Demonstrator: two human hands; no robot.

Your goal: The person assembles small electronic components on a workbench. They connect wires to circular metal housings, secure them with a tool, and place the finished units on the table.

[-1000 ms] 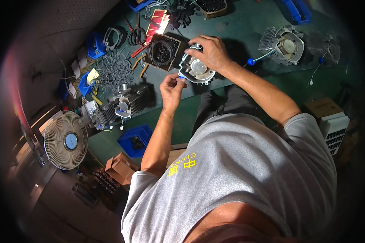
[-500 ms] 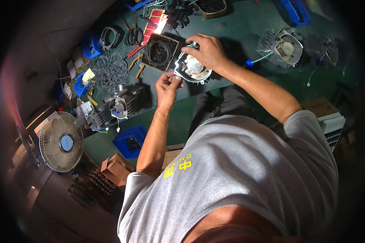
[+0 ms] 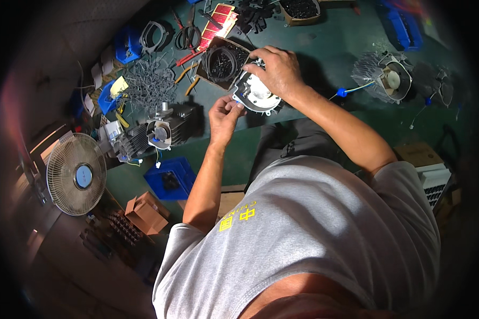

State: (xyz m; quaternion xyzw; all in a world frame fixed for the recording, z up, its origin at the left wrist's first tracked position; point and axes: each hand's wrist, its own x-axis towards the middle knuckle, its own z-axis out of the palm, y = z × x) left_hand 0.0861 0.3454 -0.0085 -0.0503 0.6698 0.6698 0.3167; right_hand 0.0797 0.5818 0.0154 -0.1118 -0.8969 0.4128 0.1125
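Note:
Over the near edge of the bench I hold a round silver metal housing (image 3: 245, 101) with a bright, glaring middle and small lugs on its rim. My left hand (image 3: 224, 118) pinches its lower left edge between thumb and fingers. From the upper right, my right hand (image 3: 277, 72) grips the rim, fingers curled over the far side and partly hiding it. Just beyond it to the left sits an open cardboard box (image 3: 230, 47) with dark rings and small black parts inside.
Two finned motor units, one (image 3: 159, 134) at left and another (image 3: 391, 78) at right, rest on the green bench (image 3: 324, 69). Loose grey parts (image 3: 151, 87), scissors (image 3: 187, 37), orange-handled pliers (image 3: 191, 85) and blue bins (image 3: 126, 45) lie left. A fan (image 3: 77, 174) stands lower left.
The view has shifted, so the bench things appear further right. Both hands keep their hold on the housing, and the glare across its middle has changed shape.

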